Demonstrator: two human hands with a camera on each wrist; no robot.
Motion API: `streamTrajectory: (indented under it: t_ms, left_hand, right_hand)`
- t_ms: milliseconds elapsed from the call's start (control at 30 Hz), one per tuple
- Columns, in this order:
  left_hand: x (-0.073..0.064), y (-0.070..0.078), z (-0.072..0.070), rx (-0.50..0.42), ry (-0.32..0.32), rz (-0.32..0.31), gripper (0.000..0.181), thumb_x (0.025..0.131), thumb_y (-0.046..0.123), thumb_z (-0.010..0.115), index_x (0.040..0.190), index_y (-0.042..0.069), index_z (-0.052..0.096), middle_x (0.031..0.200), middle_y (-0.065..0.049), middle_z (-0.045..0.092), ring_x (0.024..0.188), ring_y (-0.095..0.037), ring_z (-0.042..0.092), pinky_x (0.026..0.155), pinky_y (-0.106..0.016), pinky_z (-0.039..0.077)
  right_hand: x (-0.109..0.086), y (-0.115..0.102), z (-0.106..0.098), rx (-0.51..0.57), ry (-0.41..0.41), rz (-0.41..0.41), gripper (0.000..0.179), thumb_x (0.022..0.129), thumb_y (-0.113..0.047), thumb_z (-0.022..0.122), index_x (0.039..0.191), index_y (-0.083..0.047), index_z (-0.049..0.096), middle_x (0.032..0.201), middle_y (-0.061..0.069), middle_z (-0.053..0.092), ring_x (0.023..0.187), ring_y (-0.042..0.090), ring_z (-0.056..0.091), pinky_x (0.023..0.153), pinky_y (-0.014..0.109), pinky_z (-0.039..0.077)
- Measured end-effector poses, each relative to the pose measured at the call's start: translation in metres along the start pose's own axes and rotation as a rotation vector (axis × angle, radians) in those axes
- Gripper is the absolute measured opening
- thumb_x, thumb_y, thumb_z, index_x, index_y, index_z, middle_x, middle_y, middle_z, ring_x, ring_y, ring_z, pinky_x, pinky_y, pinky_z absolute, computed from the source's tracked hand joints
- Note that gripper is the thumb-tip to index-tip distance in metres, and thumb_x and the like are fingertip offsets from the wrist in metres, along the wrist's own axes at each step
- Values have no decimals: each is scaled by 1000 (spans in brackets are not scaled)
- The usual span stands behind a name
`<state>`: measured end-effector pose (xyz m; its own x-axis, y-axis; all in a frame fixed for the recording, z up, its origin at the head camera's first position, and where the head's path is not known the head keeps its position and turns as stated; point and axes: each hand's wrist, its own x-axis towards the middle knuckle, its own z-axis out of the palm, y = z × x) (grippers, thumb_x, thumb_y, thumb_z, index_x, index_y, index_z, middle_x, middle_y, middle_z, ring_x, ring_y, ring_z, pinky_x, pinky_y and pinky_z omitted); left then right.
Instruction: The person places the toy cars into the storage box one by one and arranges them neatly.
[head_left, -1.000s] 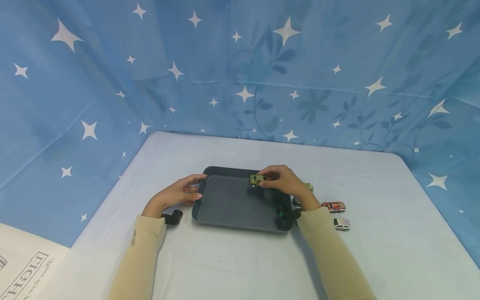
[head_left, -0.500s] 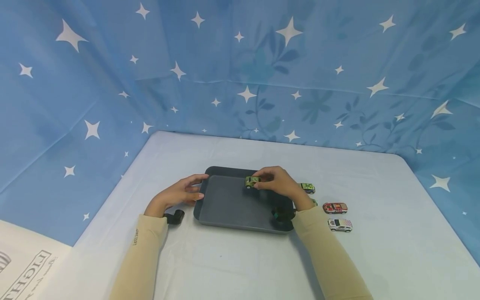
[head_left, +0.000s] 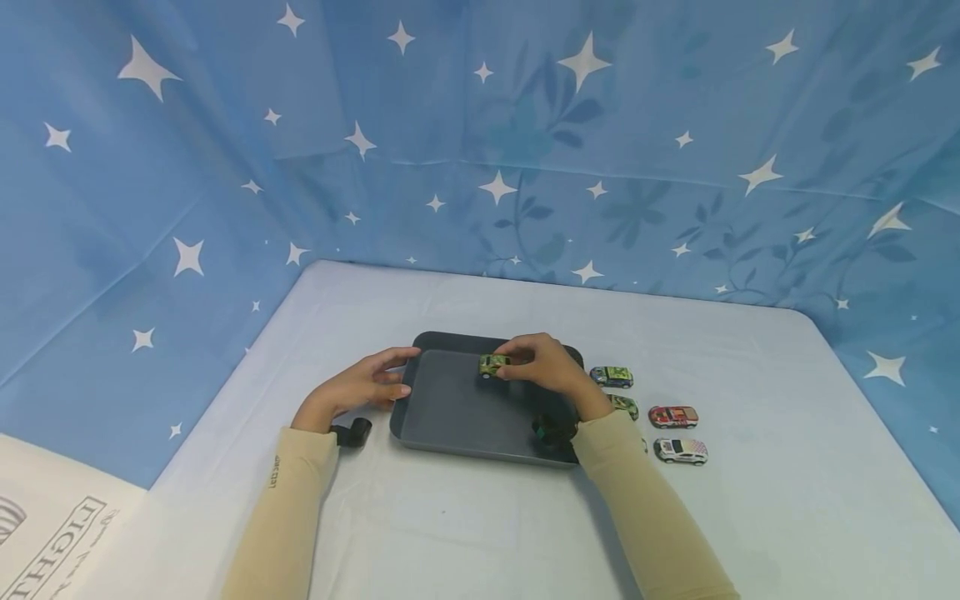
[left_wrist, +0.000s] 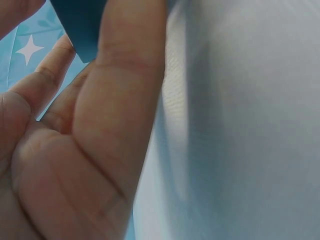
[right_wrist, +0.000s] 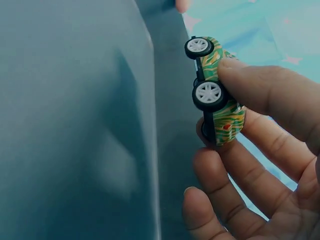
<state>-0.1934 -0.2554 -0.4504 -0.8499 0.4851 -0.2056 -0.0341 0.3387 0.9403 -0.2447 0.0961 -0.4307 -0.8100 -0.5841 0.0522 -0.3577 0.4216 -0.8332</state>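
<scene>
A dark grey rectangular tray (head_left: 457, 408) lies on the white table in the head view. My left hand (head_left: 363, 387) grips its left rim, thumb and index finger over the edge; in the left wrist view part of the tray (left_wrist: 82, 30) shows between thumb and fingers. Over the tray's back part, my right hand (head_left: 543, 365) pinches a small toy car (head_left: 492, 365) with green and yellow camouflage stripes. The right wrist view shows this toy car (right_wrist: 220, 95) above the tray's rim, its white-hubbed wheels turned toward the tray, thumb on its side.
Right of the tray stand more toy cars: a blue-and-green car (head_left: 612, 377), a green car (head_left: 624, 406) partly behind the right wrist, a red car (head_left: 673, 417) and a white car (head_left: 680, 451). A starry blue curtain (head_left: 450, 125) borders the table.
My right hand has moved left over the tray with the toy car, uncovering more of the cars at the right. The left hand keeps its place on the rim.
</scene>
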Motion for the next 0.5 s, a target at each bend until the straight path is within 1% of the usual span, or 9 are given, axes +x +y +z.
streamTrajectory:
  t_ms: [67, 167, 233, 333, 500]
  left_hand:
    - [0, 0, 0, 0, 0, -3, 76, 107, 9, 68, 170, 1, 27, 177, -28, 14, 152, -55, 37, 101, -49, 57]
    - [-1, 1, -1, 2, 2, -3, 76, 107, 9, 69, 170, 1, 26, 177, -29, 13, 153, -55, 36, 97, -46, 58]
    - [-2, 2, -1, 4, 4, -3, 77, 107, 9, 69, 170, 1, 26, 177, -29, 12, 154, -55, 34, 95, -44, 58]
    - [-1, 2, -1, 2, 5, -9, 77, 107, 9, 69, 170, 1, 26, 177, -28, 12, 154, -55, 33, 94, -43, 58]
    - [0, 1, 0, -2, 6, -13, 76, 107, 9, 69, 170, 2, 27, 178, -27, 13, 153, -54, 37, 93, -42, 58]
  right_hand:
    - [1, 0, 1, -3, 3, 2, 29, 98, -11, 82, 124, 4, 77, 117, 17, 76, 99, 27, 71, 88, 46, 58]
    - [3, -1, 3, -4, 5, 10, 29, 98, -11, 82, 124, 3, 77, 118, 17, 76, 106, 31, 72, 93, 49, 59]
    - [4, -1, 4, 1, 5, 17, 29, 98, -11, 81, 124, 2, 78, 119, 15, 77, 109, 31, 72, 95, 50, 59]
    - [7, -2, 5, 7, 2, 22, 28, 98, -11, 82, 123, 1, 78, 116, 14, 77, 108, 30, 73, 95, 50, 59]
    - [10, -6, 6, 7, -1, 15, 28, 98, -11, 82, 122, 2, 78, 114, 14, 77, 105, 29, 73, 93, 49, 59]
